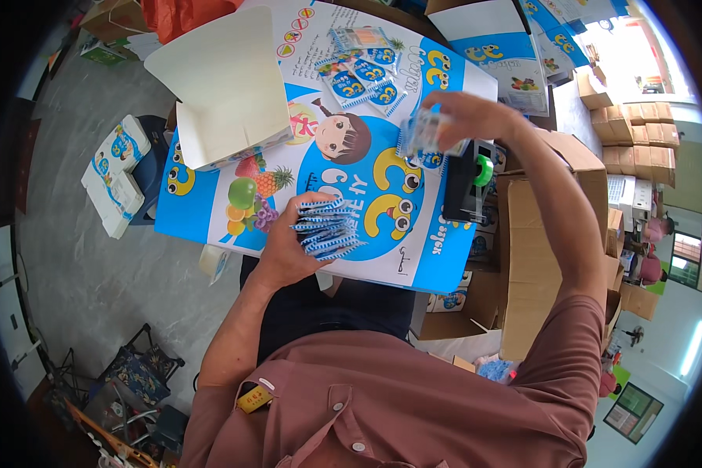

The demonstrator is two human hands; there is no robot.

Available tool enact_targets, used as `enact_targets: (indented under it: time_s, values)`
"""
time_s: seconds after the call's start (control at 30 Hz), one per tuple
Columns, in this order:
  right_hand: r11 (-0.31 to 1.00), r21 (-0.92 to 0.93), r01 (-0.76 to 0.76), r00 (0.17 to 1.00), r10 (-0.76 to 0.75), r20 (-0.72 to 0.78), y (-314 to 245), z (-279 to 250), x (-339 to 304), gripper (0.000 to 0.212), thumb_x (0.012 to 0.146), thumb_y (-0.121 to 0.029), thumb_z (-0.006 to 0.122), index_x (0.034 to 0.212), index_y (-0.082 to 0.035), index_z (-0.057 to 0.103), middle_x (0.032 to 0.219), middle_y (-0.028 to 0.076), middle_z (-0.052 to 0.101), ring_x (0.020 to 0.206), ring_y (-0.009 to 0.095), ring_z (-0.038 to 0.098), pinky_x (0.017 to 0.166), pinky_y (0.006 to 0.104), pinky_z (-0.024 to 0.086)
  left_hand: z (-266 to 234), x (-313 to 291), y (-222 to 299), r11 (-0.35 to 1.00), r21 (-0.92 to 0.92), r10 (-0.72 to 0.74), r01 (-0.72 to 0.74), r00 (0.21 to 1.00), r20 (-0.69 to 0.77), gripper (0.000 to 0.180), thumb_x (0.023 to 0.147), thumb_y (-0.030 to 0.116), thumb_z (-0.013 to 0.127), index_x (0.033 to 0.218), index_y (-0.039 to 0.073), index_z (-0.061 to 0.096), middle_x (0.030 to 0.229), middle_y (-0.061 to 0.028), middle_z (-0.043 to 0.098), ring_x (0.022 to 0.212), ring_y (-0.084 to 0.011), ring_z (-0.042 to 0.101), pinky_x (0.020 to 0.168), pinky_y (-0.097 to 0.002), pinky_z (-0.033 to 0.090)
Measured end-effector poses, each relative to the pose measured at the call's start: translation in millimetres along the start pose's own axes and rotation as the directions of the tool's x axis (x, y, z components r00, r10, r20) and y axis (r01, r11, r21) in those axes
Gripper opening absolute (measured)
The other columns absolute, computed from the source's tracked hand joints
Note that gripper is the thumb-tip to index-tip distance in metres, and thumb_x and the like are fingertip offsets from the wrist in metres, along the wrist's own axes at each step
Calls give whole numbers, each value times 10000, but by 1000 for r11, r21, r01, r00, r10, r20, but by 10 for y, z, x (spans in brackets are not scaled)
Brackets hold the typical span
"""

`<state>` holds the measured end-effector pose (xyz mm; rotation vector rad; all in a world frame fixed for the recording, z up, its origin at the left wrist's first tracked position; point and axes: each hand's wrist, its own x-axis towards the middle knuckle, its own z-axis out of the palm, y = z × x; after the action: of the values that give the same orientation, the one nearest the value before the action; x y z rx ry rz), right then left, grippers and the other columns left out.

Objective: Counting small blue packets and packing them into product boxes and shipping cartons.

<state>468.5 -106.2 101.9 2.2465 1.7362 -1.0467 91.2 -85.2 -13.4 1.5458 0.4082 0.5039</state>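
Packets, small, flat, of clear plastic with blue and white print, are making a neat stack in the left hand, near the front part of the worktop. The fingers of this hand are curving around the stack and gripping it from its left side and its near side. The right hand is reaching over the far right part of the worktop, and its fingers are pinching a second bunch of similar packets; both are showing blurred, so I cannot tell how many packets this bunch is having.

Beyond the 2 hands, a loose pile of the same packets is lying on the worktop, whose blue and white printed surface is showing a cartoon child and fruits. To the left of the pile, an open white cardboard box is standing with its large flap raised. Below the right hand, a black tape dispenser with a bright green roll is resting near the right edge. Beside this edge, a big brown carton is standing open.
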Motion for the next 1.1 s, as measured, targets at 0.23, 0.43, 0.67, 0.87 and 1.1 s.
enact_targets:
  time_s: [0.23, 0.43, 0.67, 0.87, 1.1]
  values:
    - [908, -420, 11, 976, -102, -194, -201, 626, 11, 582, 714, -262, 913, 1194, -45, 667, 1086, 147, 732, 989, 298, 714, 926, 396, 546, 2, 14, 56, 999, -38, -25, 25, 1000, -8, 791, 732, 64, 927, 1373, 95, 466, 1368, -117, 608, 1208, -201, 646, 1011, -355, 562]
    - [998, 7, 56, 998, -56, -31, -357, 84, 119, 508, 738, -220, 869, 1174, -50, 670, 1009, 135, 733, 939, 271, 722, 868, 385, 560, -30, -1, 46, 1000, 12, -9, 9, 1000, -27, 768, 727, 75, 936, 1361, 99, 501, 1339, -99, 628, 1178, -172, 660, 995, -334, 561]
    - [989, 100, 110, 975, -88, -205, -207, -804, 1238, 540, 748, -227, 886, 1213, -14, 712, 1077, 144, 765, 965, 306, 743, 958, 379, 562, -28, -2, -32, 998, 50, -39, 41, 999, -34, 751, 713, 70, 944, 1338, 95, 528, 1313, -90, 636, 1162, -163, 665, 997, -320, 553]
    - [989, -59, 134, 983, -141, -120, -146, -751, 1910, 596, 733, -235, 890, 1256, -23, 696, 1142, 160, 753, 1000, 328, 742, 974, 372, 560, -72, 31, -42, 988, 148, 44, -40, 999, -26, 782, 669, 130, 972, 1319, 87, 539, 1277, -121, 651, 1204, -249, 648, 1044, -376, 512]
    - [974, -124, 191, 890, -225, -396, -118, -538, 1773, 642, 733, -248, 880, 1309, -49, 678, 1242, 178, 722, 1089, 361, 720, 997, 363, 548, -80, 37, -62, 987, 142, 82, -77, 996, -27, 774, 657, 141, 974, 1293, 83, 537, 1265, -134, 660, 1227, -294, 634, 1053, -402, 502]
